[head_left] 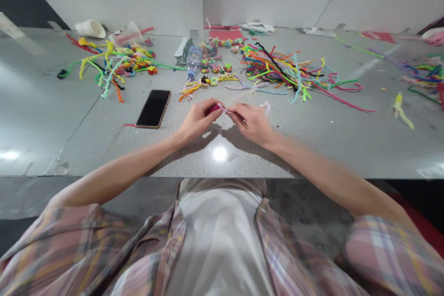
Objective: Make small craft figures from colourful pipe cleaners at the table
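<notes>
Plaid shirt (86,240) is hanging open over a white top (215,245), nearest the camera, below both hands. Left hand (199,118) is pinching a magenta piece (212,109), thumb and fingers together on it. Right hand (253,122) is pinching a pale lilac stem (225,109) just beside the left fingertips; a pale loop (267,107) is showing past the right knuckles, perhaps its far end. Judgement: working neatly is meaning a steady left pinch, with the right fingers gripping close in and turning gently, lest the stem kink.

Around, left to right: a tangled heap (118,62) is lying beyond the left hand; a phone (153,109) is resting left of it; a bottle (194,60) is lying straight beyond it. Loose strands (256,88) are lying just beyond the right hand, possibly snagging; farther, a stem bundle (284,69) is spreading rightward.
</notes>
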Motion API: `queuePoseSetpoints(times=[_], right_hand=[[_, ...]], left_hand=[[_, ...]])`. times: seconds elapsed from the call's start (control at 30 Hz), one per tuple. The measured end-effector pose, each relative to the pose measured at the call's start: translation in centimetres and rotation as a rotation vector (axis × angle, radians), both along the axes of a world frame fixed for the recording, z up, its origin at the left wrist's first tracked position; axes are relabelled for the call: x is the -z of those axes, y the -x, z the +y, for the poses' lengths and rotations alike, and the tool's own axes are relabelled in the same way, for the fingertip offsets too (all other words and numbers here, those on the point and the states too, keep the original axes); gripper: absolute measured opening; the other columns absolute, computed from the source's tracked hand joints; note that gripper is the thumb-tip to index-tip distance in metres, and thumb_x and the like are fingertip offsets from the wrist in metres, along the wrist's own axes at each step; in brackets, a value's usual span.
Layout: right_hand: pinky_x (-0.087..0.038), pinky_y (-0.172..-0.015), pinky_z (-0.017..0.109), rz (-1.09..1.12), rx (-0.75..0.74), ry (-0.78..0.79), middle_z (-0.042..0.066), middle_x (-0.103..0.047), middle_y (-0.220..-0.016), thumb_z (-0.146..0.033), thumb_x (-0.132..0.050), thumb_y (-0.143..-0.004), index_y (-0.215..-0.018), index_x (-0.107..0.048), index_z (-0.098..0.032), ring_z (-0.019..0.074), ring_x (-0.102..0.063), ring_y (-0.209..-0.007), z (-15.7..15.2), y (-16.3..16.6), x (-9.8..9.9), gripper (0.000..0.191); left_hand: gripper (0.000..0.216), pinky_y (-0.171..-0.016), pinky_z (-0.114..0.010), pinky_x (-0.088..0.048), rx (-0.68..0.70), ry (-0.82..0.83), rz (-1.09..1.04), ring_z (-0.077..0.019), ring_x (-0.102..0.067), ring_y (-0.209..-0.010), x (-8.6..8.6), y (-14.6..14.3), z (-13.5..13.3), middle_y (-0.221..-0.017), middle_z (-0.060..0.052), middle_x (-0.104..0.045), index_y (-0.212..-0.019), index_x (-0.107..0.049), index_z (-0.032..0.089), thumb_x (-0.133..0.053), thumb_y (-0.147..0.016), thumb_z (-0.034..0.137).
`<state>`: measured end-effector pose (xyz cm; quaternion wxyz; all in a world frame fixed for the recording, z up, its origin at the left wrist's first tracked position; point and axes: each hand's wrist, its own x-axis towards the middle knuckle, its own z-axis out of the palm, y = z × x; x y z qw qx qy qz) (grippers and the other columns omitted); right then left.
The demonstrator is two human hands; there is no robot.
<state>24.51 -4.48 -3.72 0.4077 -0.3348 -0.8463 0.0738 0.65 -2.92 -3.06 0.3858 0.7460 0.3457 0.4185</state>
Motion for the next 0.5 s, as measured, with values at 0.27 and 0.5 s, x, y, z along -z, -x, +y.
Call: queuePoseSetpoints(times=[0.27,0.5], right_hand=[[-0.041,-0.073,0.035,0.086,0.054,0.051,-0.001,-0.063,-0.074,-0.039,-0.054,-0.118,-0.093,-0.065,-0.024,0.0178,-0.058,-0.069,-0.4,-0.6,-1.0,0.031],[-0.036,-0.07,0.034,0.055,-0.043,0.111,-0.003,-0.058,-0.071,-0.033,-0.054,-0.116,-0.094,-0.065,-0.024,0.0157,-0.052,-0.065,-0.3,-0.4,-0.9,0.026]], left_hand=[[0.019,-0.065,-0.028,-0.038,0.044,0.039,-0.019,-0.0146,-0.05,-0.072,0.0,0.0,0.3,-0.082,0.001,-0.059,-0.117,-0.073,0.021,-0.06,-0.106,0.029],[0.014,-0.068,-0.031,-0.034,0.036,0.043,0.047,-0.0149,-0.046,-0.075,-0.1,0.1,0.1,-0.083,0.002,-0.052,-0.11,-0.072,0.021,-0.067,-0.102,0.032]])
